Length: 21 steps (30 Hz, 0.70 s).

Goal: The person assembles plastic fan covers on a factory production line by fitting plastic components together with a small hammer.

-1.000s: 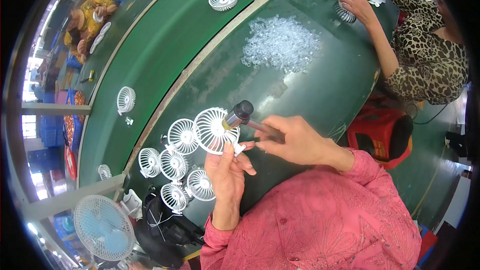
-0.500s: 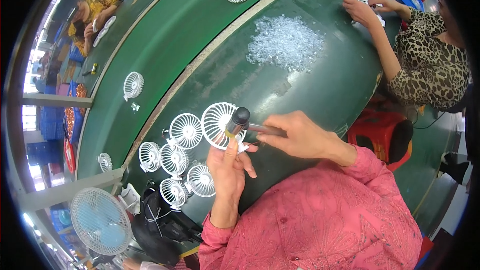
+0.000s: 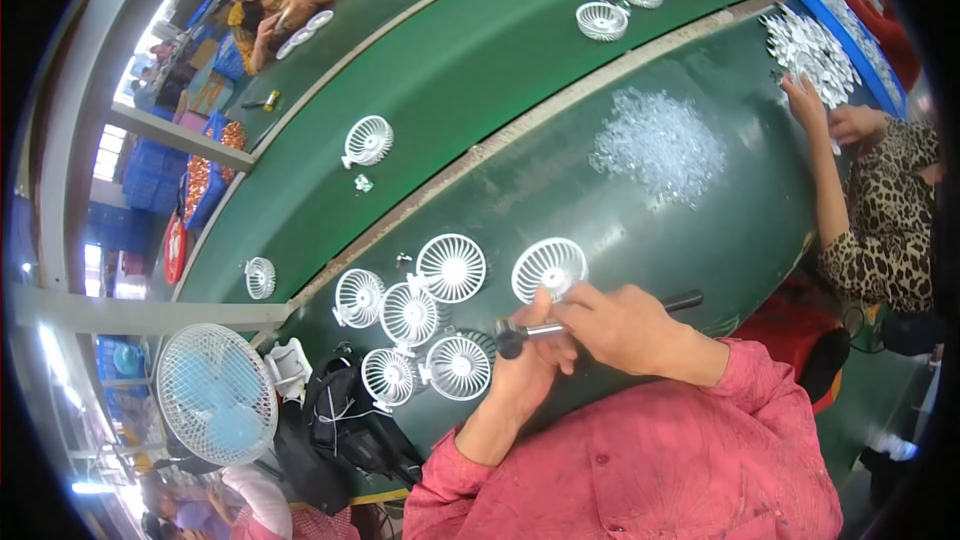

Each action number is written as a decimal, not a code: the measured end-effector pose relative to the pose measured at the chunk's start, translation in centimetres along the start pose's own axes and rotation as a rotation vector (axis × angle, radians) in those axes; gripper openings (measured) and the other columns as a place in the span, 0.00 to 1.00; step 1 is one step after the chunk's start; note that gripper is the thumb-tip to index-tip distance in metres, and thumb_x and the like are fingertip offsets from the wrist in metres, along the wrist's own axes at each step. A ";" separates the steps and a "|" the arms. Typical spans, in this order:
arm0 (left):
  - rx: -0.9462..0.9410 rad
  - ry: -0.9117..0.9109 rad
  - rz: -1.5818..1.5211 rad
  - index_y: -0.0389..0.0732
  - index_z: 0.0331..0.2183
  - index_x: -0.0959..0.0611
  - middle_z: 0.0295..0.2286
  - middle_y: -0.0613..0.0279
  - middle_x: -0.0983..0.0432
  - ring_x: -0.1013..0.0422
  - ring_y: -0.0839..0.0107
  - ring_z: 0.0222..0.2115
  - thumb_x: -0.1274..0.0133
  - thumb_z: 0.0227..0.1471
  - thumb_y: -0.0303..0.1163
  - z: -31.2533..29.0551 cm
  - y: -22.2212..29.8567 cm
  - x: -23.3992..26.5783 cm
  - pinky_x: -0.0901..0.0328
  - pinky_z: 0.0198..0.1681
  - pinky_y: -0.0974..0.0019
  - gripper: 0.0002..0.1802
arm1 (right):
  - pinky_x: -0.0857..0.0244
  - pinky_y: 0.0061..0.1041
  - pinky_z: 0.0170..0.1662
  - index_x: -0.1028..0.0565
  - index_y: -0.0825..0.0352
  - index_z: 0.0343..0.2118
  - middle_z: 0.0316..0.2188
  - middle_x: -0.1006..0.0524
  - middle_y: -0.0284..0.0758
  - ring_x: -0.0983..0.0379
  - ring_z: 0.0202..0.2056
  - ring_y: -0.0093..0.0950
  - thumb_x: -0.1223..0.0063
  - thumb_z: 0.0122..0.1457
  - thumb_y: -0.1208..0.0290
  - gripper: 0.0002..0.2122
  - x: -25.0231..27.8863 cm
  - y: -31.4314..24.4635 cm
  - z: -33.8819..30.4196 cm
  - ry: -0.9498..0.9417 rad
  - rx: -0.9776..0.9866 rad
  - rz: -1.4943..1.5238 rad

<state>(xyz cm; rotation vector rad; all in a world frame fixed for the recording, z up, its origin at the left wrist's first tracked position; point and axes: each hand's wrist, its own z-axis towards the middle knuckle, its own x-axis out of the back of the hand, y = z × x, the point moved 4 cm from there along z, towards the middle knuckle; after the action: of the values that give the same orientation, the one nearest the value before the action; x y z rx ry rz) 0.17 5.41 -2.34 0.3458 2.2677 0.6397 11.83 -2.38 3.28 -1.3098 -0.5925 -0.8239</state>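
My left hand (image 3: 522, 380) grips the lower rim of a white round fan grille (image 3: 549, 265), its thumb near the rim. Closed around a hammer (image 3: 510, 339) is my right hand (image 3: 632, 332); the dark head hangs over my left hand and the dark handle end sticks out to the right. The fingertips of my right hand are close to the grille's lower edge, and what they may pinch there is too small to tell. To the left lie several similar fan grilles (image 3: 451, 268) on the green table, grouped together.
A heap of small clear plastic pieces (image 3: 660, 148) lies on the table (image 3: 500, 210). Beyond runs a green conveyor belt (image 3: 450, 100) with more grilles. A co-worker (image 3: 880, 220) handles white parts at right, beside a blue tray (image 3: 850, 40). A desk fan (image 3: 217, 395) stands left.
The hammer has come down off the grille, its head now lower and over my left hand. My right hand's fingers have moved to the grille's lower edge. The whole view has shifted.
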 end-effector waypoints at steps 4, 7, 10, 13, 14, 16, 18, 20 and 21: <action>-0.006 -0.065 0.056 0.34 0.42 0.28 0.28 0.52 0.22 0.27 0.69 0.18 0.56 0.63 0.46 -0.6 0.5 -0.1 0.33 0.16 0.70 0.22 | 0.32 0.35 0.22 0.27 0.67 0.32 0.28 0.29 0.37 0.29 0.20 0.40 0.43 0.49 0.76 0.07 0.7 1.3 0.6 0.301 0.097 0.104; -0.238 -0.005 0.409 0.35 0.49 0.34 0.34 0.48 0.21 0.26 0.69 0.22 0.53 0.63 0.36 -1.7 0.5 0.1 0.31 0.23 0.71 0.18 | 0.37 0.23 0.20 0.23 0.70 0.26 0.21 0.24 0.33 0.30 0.20 0.22 0.38 0.53 0.72 0.07 0.9 5.2 0.2 0.315 -0.456 0.625; -0.834 0.108 1.140 0.36 0.45 0.28 0.40 0.51 0.24 0.27 0.62 0.35 0.43 0.52 0.25 -2.6 0.3 -0.1 0.31 0.38 0.63 0.18 | 0.40 0.19 0.20 0.21 0.71 0.28 0.19 0.23 0.29 0.33 0.19 0.14 0.38 0.56 0.69 0.09 -0.3 7.4 0.8 0.182 -0.734 0.879; -1.202 0.157 1.571 0.39 0.44 0.23 0.46 0.56 0.29 0.33 0.54 0.46 0.37 0.42 0.27 -2.5 0.2 -2.1 0.39 0.48 0.52 0.23 | 0.39 0.25 0.20 0.22 0.73 0.26 0.16 0.24 0.34 0.33 0.16 0.19 0.39 0.56 0.67 0.11 -1.8 9.0 0.6 0.123 -0.778 0.760; -1.208 0.181 1.649 0.40 0.44 0.23 0.47 0.57 0.30 0.33 0.54 0.47 0.37 0.43 0.28 -2.2 0.0 -2.4 0.40 0.49 0.52 0.23 | 0.39 0.30 0.20 0.23 0.74 0.25 0.16 0.25 0.39 0.32 0.16 0.26 0.39 0.56 0.66 0.13 -1.8 9.3 0.6 0.077 -0.705 0.499; -1.132 0.218 1.673 0.43 0.44 0.22 0.47 0.58 0.30 0.34 0.55 0.49 0.37 0.43 0.30 -1.4 -0.7 -0.9 0.41 0.50 0.52 0.23 | 0.39 0.42 0.26 0.27 0.77 0.21 0.18 0.28 0.53 0.31 0.19 0.47 0.41 0.56 0.66 0.17 -0.8 8.7 0.7 -0.008 -0.633 0.237; -1.132 0.236 1.671 0.44 0.44 0.21 0.46 0.59 0.29 0.33 0.55 0.50 0.38 0.43 0.29 -1.7 -0.7 -0.5 0.40 0.50 0.53 0.22 | 0.37 0.45 0.30 0.27 0.76 0.22 0.21 0.27 0.53 0.30 0.24 0.51 0.42 0.57 0.67 0.15 -0.5 8.0 0.3 0.073 -0.482 0.054; -1.196 0.253 1.674 0.43 0.42 0.19 0.45 0.59 0.28 0.33 0.56 0.49 0.40 0.45 0.31 -1.6 -0.7 -0.2 0.38 0.44 0.55 0.18 | 0.36 0.44 0.35 0.25 0.76 0.32 0.27 0.25 0.52 0.28 0.30 0.49 0.43 0.57 0.68 0.13 0.3 8.1 0.0 0.083 -0.473 0.129; -1.196 0.266 1.684 0.43 0.41 0.19 0.45 0.58 0.28 0.32 0.56 0.49 0.39 0.45 0.30 -1.5 -0.8 -0.3 0.37 0.42 0.56 0.18 | 0.35 0.42 0.36 0.25 0.75 0.38 0.30 0.25 0.51 0.27 0.31 0.48 0.43 0.58 0.67 0.13 0.9 8.1 -0.3 0.135 -0.454 0.189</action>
<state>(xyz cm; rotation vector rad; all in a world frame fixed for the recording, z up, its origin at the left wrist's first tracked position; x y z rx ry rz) -0.80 4.08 -1.70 1.5049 0.8569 2.6626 18.81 -2.40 -0.85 -1.6765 -0.1711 -0.9118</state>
